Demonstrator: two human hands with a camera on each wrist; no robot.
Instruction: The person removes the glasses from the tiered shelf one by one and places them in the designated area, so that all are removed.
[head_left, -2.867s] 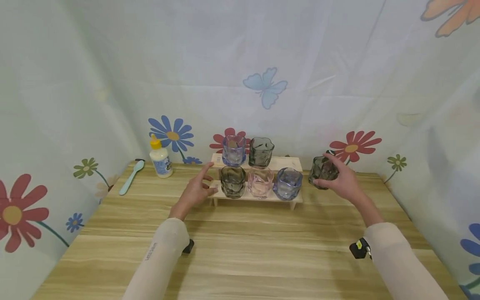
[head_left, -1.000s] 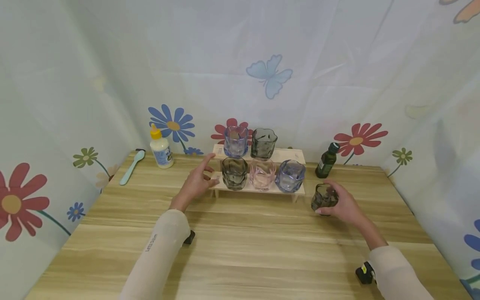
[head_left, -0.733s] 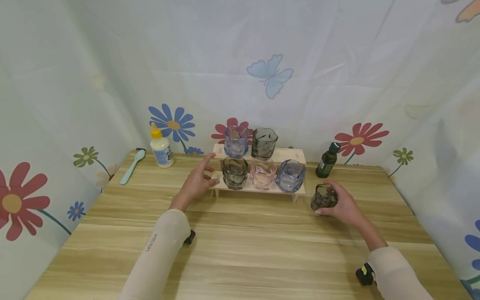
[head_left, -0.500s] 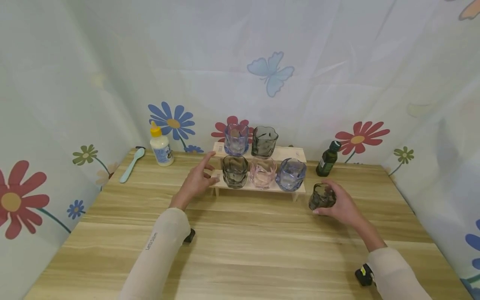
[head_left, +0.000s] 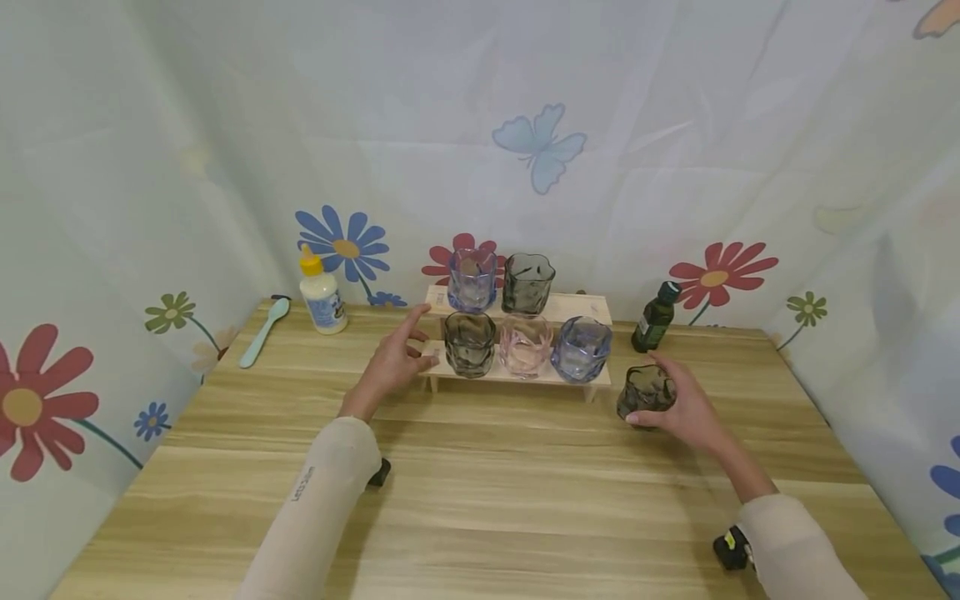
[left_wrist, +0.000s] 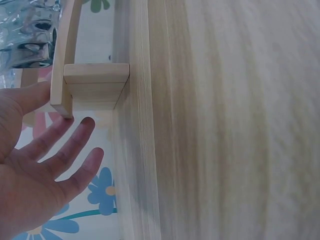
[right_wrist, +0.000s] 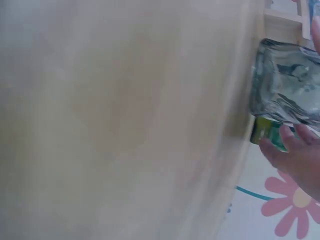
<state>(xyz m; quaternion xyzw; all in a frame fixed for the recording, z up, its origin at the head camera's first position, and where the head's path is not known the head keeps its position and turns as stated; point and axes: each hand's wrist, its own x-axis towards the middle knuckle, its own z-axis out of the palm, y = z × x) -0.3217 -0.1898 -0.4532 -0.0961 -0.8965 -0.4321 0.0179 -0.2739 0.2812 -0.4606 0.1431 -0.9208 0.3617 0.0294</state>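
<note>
In the head view my right hand holds a smoky grey faceted glass at the right, thumb across its front and fingers on its far side. The right wrist view shows the clear-sided glass between thumb and fingertips. My left hand is at the left end of a two-tier wooden rack, its fingers fairly straight. In the left wrist view its fingertips touch the end of the rack plank. On the lower tier stand a grey glass, a pink glass and a blue glass.
Upper tier: a blue glass and a grey glass. A dark green bottle stands behind the held glass. At the left are a white bottle with a yellow cap and a pale green spoon. A flowered curtain hangs behind the table.
Since the oldest frame, my right hand has brought the grey glass nearer, uncovering the dark bottle. Most recently, my right index finger and thumb have shifted slightly up the glass. My left hand stays put.
</note>
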